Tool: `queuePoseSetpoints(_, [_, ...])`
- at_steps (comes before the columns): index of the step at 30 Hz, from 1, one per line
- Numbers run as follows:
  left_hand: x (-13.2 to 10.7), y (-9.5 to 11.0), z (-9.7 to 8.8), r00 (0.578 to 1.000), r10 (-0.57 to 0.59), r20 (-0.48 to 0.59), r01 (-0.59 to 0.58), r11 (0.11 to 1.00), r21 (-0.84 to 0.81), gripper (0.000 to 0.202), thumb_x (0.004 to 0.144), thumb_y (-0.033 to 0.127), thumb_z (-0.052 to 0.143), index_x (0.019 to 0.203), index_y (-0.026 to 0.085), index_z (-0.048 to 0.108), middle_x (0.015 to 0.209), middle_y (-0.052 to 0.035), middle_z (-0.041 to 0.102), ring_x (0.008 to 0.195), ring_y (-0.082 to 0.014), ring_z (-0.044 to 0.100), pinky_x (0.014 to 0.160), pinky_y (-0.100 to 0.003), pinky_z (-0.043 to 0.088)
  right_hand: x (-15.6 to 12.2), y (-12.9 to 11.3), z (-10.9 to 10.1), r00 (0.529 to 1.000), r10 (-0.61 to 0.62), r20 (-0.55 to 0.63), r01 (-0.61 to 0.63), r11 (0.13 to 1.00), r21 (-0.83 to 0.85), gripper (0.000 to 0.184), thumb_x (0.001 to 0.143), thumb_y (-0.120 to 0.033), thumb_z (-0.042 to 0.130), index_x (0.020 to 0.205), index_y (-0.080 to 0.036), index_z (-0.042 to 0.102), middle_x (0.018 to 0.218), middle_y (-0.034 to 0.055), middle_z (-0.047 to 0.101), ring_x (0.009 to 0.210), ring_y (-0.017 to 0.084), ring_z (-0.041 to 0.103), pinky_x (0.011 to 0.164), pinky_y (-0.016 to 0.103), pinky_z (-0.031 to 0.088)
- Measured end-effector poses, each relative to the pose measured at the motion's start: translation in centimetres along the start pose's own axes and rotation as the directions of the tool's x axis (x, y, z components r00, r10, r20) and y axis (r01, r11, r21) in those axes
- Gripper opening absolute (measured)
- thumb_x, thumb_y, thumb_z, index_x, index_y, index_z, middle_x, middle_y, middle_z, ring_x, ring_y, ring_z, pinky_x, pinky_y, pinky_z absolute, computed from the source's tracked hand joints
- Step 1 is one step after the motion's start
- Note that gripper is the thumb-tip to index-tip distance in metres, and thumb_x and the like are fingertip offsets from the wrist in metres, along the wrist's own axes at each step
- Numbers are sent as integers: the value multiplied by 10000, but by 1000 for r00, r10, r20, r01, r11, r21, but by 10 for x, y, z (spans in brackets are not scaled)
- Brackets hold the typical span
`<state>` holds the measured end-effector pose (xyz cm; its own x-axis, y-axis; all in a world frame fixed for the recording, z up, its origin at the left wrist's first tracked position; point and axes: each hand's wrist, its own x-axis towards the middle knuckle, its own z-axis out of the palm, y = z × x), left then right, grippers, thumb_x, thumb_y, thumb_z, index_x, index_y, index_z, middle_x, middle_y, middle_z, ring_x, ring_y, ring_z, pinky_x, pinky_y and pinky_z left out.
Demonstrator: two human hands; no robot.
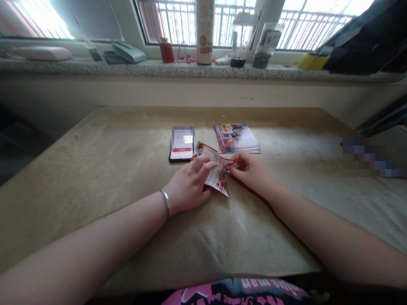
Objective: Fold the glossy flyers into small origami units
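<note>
A printed leaflet [215, 171] with a red edge is bent and partly folded at the middle of the table. My left hand [190, 180], a silver bangle on its wrist, lies over the leaflet's left part and grips it with bent fingers; its thumb is lower down near the bottom edge. At the right side, the thumb and fingers of my right hand [246, 169] pinch the leaflet's curled edge. Just beyond my right hand is a stack of colourful leaflets [240, 137]. A phone [182, 144] with a lit, partly blurred screen lies beyond my left hand.
The table [127, 148] has a smooth tan cover. Along the stone windowsill [178, 70] stand a red bottle [167, 51], a tall pale canister [205, 38], a clear jar [265, 46] and a yellow object [313, 62]. A pixelated item [372, 156] is at the right.
</note>
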<state>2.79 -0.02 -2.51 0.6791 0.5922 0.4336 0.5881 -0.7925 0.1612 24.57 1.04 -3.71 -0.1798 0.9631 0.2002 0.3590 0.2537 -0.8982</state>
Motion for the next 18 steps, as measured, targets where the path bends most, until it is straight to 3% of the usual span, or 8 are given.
queuePoseSetpoints(7, [0, -4, 4, 997, 28, -73, -30, 999, -21, 796, 714, 262, 650, 1382, 148, 233, 1361, -183, 346, 1270, -330, 402, 1047, -485, 415, 0, 2, 4, 999, -10, 51, 6, 997, 80, 169, 716, -283, 652, 793, -199, 528, 656, -39, 564, 563, 101, 535, 552, 246, 464])
queuePoseSetpoints(11, [2, -3, 5, 998, 14, -57, -16, 999, -42, 818, 742, 343, 667, 1399, 172, 211, 1373, -188, 359, 1264, -337, 420, 1030, -506, 422, 0, 0, 4, 999, -12, 36, 13, 1000, -16, 122, 724, -265, 635, 796, -194, 568, 690, -16, 601, 596, 113, 555, 574, 252, 465])
queuePoseSetpoints(18, [2, -3, 7, 999, -41, -6, 40, 994, -99, 859, 727, 313, 671, 1416, 168, 179, 1356, -178, 433, 1258, -327, 454, 1014, -475, 436, 5, -7, 8, 995, 77, -64, -86, 987, -136, 282, 678, -269, 700, 906, -195, 552, 713, -21, 640, 543, 117, 563, 515, 247, 431])
